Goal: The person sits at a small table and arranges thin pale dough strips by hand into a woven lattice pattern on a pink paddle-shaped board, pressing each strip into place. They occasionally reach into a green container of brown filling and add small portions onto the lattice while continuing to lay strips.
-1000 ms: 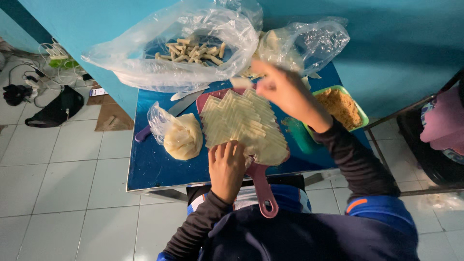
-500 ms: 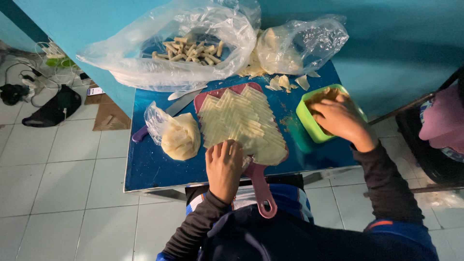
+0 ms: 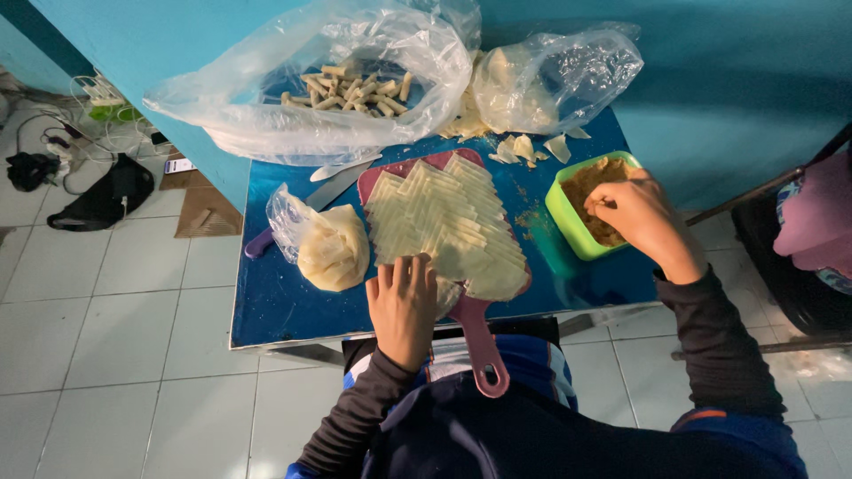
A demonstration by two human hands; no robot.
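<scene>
A pink cutting board lies on the blue table, covered with overlapping pale dough strips. My left hand rests flat on the near end of the strips. My right hand reaches into a green container of brown filling, with its fingers pinched in the filling. A knife lies left of the board, its purple handle pointing toward the table's left edge.
A small plastic bag of pale dough sits left of the board. At the back, a large clear bag holds several rolled pieces, and another bag holds wrappers. Scraps lie nearby. Black bag on the tiled floor.
My right hand came from the far end of the board to the green container and now dips into the filling. My left hand has stayed on the strips.
</scene>
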